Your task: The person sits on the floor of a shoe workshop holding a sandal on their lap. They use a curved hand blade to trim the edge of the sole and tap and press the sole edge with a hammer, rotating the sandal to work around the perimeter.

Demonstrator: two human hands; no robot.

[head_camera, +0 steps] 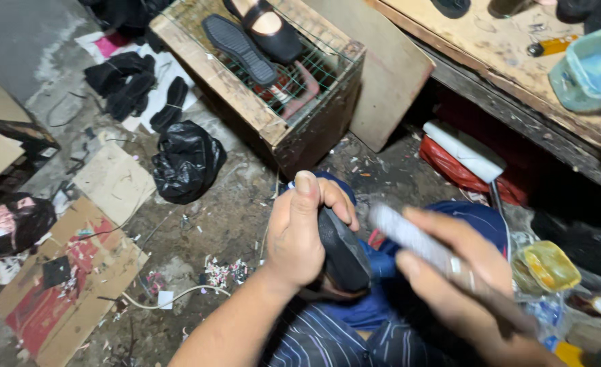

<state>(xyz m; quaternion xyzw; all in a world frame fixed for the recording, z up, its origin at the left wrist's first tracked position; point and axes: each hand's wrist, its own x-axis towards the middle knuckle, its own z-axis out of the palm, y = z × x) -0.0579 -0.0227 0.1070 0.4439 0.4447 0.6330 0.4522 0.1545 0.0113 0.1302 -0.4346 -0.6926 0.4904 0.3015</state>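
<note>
left fingers (328,197) wrap the black shoe (343,253) — right fingers (443,272) grip a blurred tool (416,241), perhaps a file.

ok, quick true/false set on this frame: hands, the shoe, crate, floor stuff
1. The left hand grips a dark shoe. True.
2. The right hand is empty. False: it holds a blurred, pale stick-like tool.
3. The wooden crate has a wire mesh top with a shoe sole lying on it. True.
4. The black plastic bag sits on the workbench. False: it lies on the floor beside the crate.
</note>
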